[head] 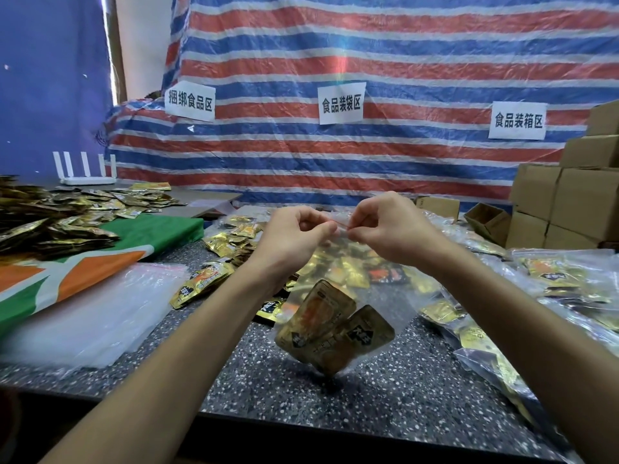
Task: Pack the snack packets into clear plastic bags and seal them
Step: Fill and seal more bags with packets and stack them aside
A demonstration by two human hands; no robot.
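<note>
A clear plastic bag (382,296) hangs in the air above the speckled table (402,390). Gold snack packets (331,326) lie in its bottom corner. My left hand (294,236) and my right hand (385,226) both pinch the bag's top strip with its red line, fingertips close together. Loose gold packets (231,242) are scattered on the table behind the hands. A small bundle of packets (201,279) lies left of my left forearm.
A stack of empty clear bags (90,316) lies at the left on a green and orange cloth (160,232). Filled bags (569,279) pile up at the right. Cardboard boxes (569,202) stand at the far right. A big heap of packets (50,212) and a white router (87,175) sit at the far left.
</note>
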